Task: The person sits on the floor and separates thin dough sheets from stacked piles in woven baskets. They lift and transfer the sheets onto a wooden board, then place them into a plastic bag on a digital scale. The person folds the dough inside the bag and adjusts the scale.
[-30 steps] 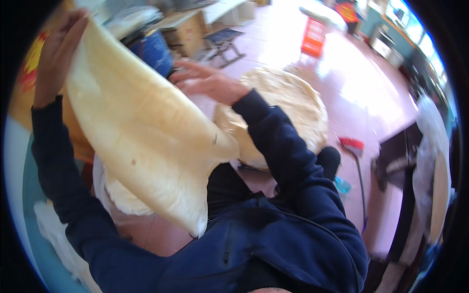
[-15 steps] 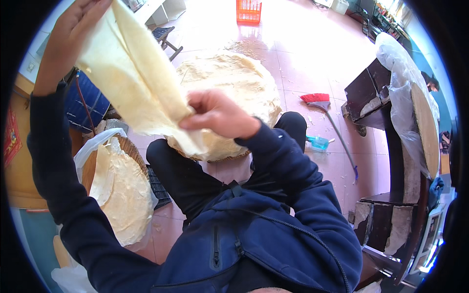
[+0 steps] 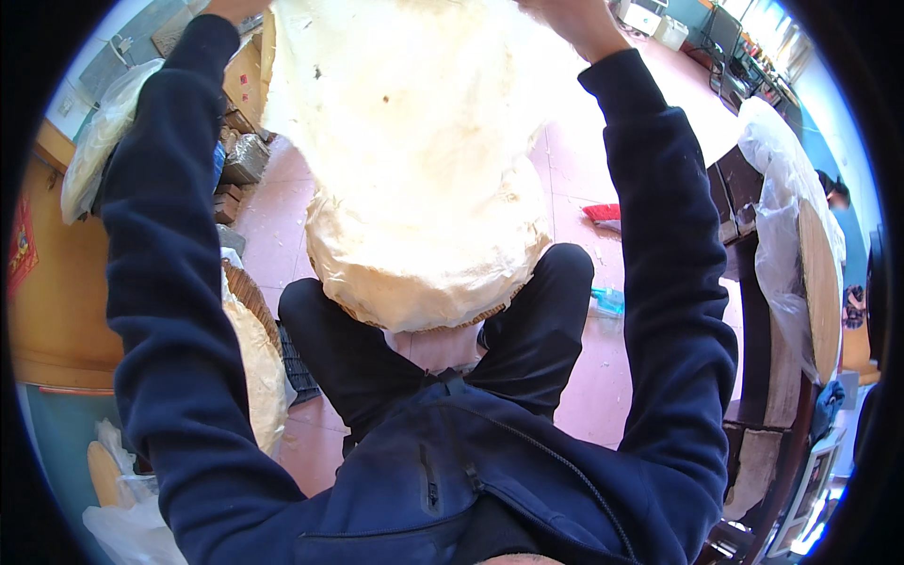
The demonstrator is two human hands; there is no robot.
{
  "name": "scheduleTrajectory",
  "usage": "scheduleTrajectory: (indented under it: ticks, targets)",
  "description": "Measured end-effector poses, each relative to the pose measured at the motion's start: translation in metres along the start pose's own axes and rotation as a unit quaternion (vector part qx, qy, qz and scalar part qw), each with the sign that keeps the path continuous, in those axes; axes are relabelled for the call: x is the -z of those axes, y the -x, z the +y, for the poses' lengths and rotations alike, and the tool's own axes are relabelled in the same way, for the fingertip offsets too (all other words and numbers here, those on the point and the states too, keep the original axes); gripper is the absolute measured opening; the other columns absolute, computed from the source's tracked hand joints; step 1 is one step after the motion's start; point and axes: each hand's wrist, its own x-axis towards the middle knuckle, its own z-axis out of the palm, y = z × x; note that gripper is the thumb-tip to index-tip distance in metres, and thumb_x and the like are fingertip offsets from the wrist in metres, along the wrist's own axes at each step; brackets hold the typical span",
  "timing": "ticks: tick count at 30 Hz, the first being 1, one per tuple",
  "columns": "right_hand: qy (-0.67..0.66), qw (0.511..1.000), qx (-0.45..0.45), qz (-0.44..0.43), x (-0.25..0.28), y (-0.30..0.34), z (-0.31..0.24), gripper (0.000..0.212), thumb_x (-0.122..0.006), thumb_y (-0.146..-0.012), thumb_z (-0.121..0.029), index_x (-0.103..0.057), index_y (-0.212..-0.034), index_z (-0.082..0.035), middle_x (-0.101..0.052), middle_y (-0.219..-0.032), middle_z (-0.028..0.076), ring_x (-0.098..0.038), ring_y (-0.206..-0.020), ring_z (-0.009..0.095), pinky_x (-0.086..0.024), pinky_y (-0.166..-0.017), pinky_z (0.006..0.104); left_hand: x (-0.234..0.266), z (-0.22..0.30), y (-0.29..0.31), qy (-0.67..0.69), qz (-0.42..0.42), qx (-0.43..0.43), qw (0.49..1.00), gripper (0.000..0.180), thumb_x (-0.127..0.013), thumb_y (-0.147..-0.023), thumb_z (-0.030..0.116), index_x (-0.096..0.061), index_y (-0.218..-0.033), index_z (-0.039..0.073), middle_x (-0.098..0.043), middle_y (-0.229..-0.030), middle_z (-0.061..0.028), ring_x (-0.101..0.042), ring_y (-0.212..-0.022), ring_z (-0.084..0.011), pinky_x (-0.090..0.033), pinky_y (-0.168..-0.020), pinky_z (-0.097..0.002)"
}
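Observation:
A wide, thin cream-coloured sheet, pliable like dough or bean curd skin, is spread out and raised between my hands. My left hand is at its upper left corner, mostly cut off by the picture's top edge. At the upper right corner is my right hand, its fingertips also out of the picture. Both hands hold the sheet up. Its lower part hangs over a round stack of similar pale sheets in front of my knees, hiding the stack's far side. A woven rim shows under the stack.
At my left, partly behind my sleeve, a second pale pile sits in a woven basket. A red brush head and a turquoise dustpan lie on the right floor. Dark furniture with clear plastic stands farther right.
The folded sheet, held up at the left before, is now opened wide over the stack. My right hand has gone up and away to the right; my left has moved right and farther out.

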Motion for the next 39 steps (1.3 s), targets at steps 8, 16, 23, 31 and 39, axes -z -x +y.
scheduleTrajectory:
  ticks: [8,16,23,31,39]
  targets:
    - [0.080,0.988,0.100,0.091,0.006,0.000,-0.004,0.027,-0.069,-0.073,-0.020,-0.062,-0.083,0.005,-0.063,-0.076,0.019,-0.063,-0.071,0.028,-0.047,-0.064,0.0357,0.005,0.016,0.025,0.052,0.212,-0.096,0.971,0.025,-0.066,-0.077,0.012,-0.058,-0.097,0.000,-0.060,-0.082,-0.0105,-0.057,-0.079,-0.0159,-0.046,-0.073,-0.0299]
    - [-0.008,0.995,0.019,-0.094,-0.054,0.202,0.041,0.009,-0.057,-0.071,0.005,-0.059,-0.075,-0.004,-0.060,-0.076,0.012,-0.059,-0.071,0.031,-0.048,-0.063,0.0365,-0.117,-0.012,0.237,-0.127,0.026,-0.121,0.984,0.031,-0.054,-0.074,-0.002,-0.059,-0.104,0.006,-0.054,-0.082,-0.0101,-0.053,-0.077,-0.0288,-0.043,-0.071,-0.0389]
    - [0.011,0.986,-0.036,-0.163,-0.078,0.264,0.054,0.014,-0.059,-0.069,0.003,-0.060,-0.080,-0.004,-0.061,-0.080,0.010,-0.058,-0.081,0.032,-0.046,-0.075,0.0371,-0.171,-0.030,0.306,-0.043,-0.075,-0.057,0.995,0.023,-0.057,-0.067,-0.004,-0.063,-0.087,0.008,-0.056,-0.082,-0.0080,-0.056,-0.084,-0.0268,-0.043,-0.073,-0.0360]
    - [0.028,0.981,-0.032,-0.188,-0.072,0.271,0.049,0.004,-0.062,-0.075,-0.006,-0.063,-0.079,-0.006,-0.062,-0.081,0.008,-0.059,-0.081,0.027,-0.045,-0.077,0.0361,-0.164,-0.026,0.314,-0.079,-0.088,-0.076,0.990,0.015,-0.062,-0.073,0.005,-0.063,-0.088,0.008,-0.060,-0.091,-0.0077,-0.058,-0.089,-0.0254,-0.044,-0.081,-0.0362]
    - [0.050,0.970,-0.017,-0.237,-0.066,0.277,0.049,0.005,-0.062,-0.077,-0.010,-0.064,-0.078,-0.007,-0.063,-0.082,0.007,-0.059,-0.083,0.025,-0.044,-0.079,0.0352,-0.143,-0.038,0.304,-0.046,-0.187,-0.068,0.979,0.016,-0.062,-0.074,0.008,-0.065,-0.090,0.006,-0.062,-0.097,-0.0090,-0.059,-0.092,-0.0267,-0.046,-0.081,-0.0364]
